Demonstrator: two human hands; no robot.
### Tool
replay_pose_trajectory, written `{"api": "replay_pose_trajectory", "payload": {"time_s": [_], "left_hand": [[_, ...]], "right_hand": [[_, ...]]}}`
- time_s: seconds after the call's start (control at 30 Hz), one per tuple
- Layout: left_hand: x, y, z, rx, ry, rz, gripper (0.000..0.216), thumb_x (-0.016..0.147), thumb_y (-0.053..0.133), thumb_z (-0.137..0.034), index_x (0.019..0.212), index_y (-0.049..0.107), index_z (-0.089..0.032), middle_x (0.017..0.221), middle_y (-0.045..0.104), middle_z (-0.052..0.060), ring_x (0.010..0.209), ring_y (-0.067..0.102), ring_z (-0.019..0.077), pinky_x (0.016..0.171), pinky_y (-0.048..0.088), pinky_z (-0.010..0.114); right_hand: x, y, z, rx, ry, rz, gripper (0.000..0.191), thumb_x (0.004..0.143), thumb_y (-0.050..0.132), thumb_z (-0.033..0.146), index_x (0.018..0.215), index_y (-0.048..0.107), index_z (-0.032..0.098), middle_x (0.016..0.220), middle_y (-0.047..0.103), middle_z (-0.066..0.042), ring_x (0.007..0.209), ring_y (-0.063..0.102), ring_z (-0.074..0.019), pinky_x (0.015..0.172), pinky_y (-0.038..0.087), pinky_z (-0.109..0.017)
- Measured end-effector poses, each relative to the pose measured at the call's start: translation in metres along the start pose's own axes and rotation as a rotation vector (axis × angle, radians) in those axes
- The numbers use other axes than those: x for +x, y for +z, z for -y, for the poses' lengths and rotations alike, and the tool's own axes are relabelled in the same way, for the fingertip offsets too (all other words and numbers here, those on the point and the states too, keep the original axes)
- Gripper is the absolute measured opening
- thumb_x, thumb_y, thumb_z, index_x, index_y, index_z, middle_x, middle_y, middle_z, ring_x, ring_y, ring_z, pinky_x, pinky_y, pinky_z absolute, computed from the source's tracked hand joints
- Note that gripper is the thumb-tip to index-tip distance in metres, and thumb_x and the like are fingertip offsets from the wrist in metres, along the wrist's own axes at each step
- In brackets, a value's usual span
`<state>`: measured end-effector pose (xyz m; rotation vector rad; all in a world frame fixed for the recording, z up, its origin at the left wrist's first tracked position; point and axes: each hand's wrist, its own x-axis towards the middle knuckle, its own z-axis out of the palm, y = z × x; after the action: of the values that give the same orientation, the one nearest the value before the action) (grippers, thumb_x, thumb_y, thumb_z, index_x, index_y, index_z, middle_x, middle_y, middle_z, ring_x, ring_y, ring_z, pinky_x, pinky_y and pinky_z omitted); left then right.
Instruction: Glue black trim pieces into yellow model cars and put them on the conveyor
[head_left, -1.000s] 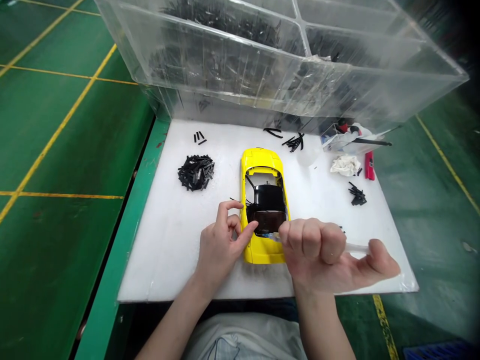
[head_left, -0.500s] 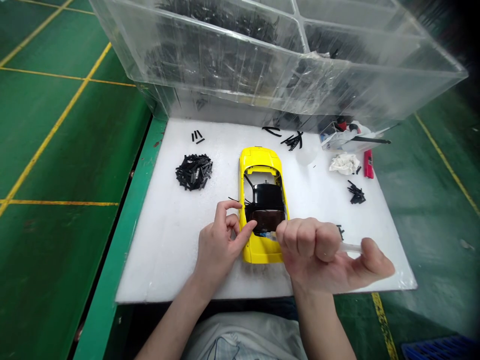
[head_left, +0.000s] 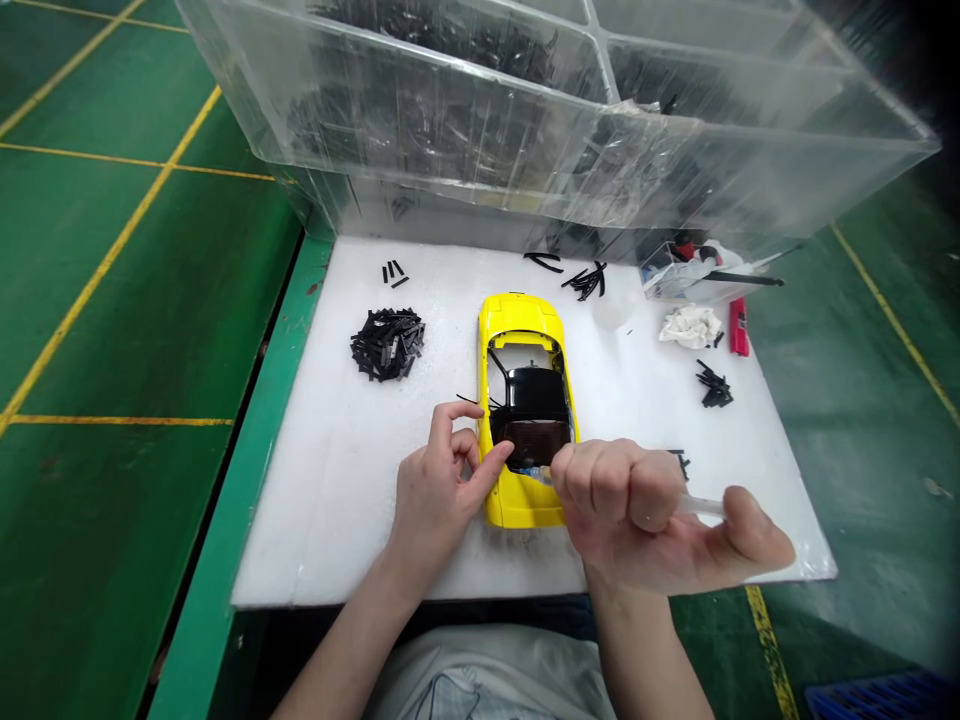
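A yellow model car body (head_left: 520, 318) with a black roof (head_left: 536, 392) and a dark rear window (head_left: 534, 443) lies on the white foam board. My left hand (head_left: 442, 470) grips its left side, the index finger on the edge and the thumb over the rear window's corner. In my right hand (head_left: 637, 505) is a clear syringe (head_left: 701, 506); the fingers wrap its barrel and the thumb rests at the plunger end. Its blue tip (head_left: 531, 471) is at the rear window's lower edge. Whether it touches the body, I cannot tell.
A pile of black strips (head_left: 388, 345) lies on the left of the foam board (head_left: 322, 500). Curved black trim pieces (head_left: 586, 281), a crumpled white tissue (head_left: 688, 327) and a red object (head_left: 739, 327) lie farther back. A clear divided bin (head_left: 480, 130) overhangs the board's far edge.
The syringe tip has shifted slightly right along the rear window's lower edge. My right thumb has moved a little right and down; my left hand stays in place.
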<state>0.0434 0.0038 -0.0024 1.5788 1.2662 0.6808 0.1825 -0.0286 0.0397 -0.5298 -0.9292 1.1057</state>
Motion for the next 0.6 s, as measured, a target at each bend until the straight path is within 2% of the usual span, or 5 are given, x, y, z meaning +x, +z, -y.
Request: {"api": "replay_pose_trajectory", "payload": {"time_s": [0.6], "left_hand": [[-0.0009,-0.0007,-0.0015,0.009,0.010,0.010,0.028,0.090,0.058,-0.042,0.108,0.044,-0.025,0.057,0.042,-0.013,0.047,0.039,0.0086,0.052,0.030,0.019]], "right_hand": [[-0.0021,0.0009,-0.0032,0.044,-0.011,-0.017,0.049,0.083,0.038,0.054,0.055,0.014,0.022,0.046,0.009,0.007,0.040,0.007,-0.0091,0.040,0.010,-0.030]]}}
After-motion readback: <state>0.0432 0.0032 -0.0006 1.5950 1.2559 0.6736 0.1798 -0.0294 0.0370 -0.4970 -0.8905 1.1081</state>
